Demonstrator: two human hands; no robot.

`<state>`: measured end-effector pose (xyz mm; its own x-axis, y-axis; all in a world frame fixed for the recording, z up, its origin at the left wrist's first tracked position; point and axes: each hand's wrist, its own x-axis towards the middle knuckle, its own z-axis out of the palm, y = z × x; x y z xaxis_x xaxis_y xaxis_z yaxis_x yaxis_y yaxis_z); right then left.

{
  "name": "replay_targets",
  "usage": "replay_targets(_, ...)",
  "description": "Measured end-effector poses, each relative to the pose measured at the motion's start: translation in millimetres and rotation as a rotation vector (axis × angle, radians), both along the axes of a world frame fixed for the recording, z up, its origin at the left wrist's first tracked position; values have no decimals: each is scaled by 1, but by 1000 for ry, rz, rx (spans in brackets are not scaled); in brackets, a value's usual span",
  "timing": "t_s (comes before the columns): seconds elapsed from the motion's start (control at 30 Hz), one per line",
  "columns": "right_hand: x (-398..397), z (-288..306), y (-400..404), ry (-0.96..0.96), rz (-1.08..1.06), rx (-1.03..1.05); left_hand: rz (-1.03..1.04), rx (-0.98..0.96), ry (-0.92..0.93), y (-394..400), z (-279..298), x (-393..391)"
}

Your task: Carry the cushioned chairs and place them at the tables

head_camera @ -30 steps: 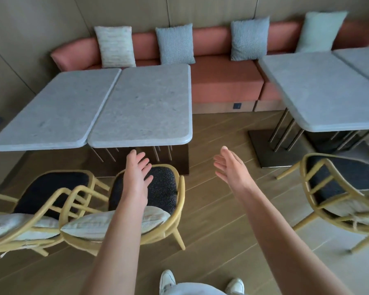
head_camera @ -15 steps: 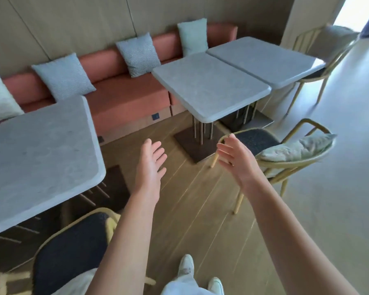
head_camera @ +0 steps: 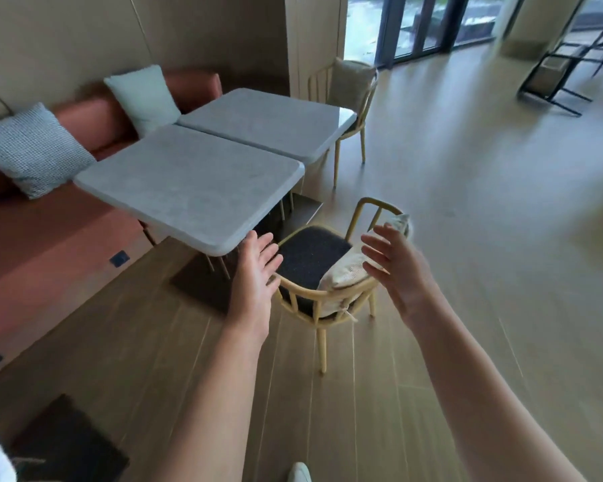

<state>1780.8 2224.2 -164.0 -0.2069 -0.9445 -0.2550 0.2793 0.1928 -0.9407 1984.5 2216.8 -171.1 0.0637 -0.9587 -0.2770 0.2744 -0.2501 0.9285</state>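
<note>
The view has been swung to the right within the last second: the first pair of tables, with two yellow chairs tucked beneath them, is no longer seen, and a second pair of grey tables [head_camera: 195,189] is now brought to the centre. A cushioned chair [head_camera: 322,273] with a dark seat and a pale back cushion is found beside the corner of the nearer table, standing on the wooden floor [head_camera: 380,394], turned at an angle and not pushed in. A second chair [head_camera: 349,95] is seen at the far table's end. Both hands are held out empty with fingers spread, as they were before; the left hand [head_camera: 255,273] is now placed over the chair's near edge and the right hand [head_camera: 395,269] in front of its backrest, apart from one another, and no contact with the frame can be confirmed. It is judged that attention has been shifted to this chair, and that a grasp of its frame is being prepared.
</note>
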Motion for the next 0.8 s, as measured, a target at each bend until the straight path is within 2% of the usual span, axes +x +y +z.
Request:
replay_targets(0.2,-24,-8,-25,-17,-152,23,-151,-5,-4,-58,-2,-40)
replay_targets(0.43,-96,-19,-57,-34,-342,45,-324,-26,-60,-109,-5,-116)
replay_targets(0.63,-174,-24,-113,-54,-338,47,-342,-81,-106,-164,0,-195)
replay_targets(0.8,-259,-3,-167,-64,-314,19,-338,-100,-85,-211,18,-291)
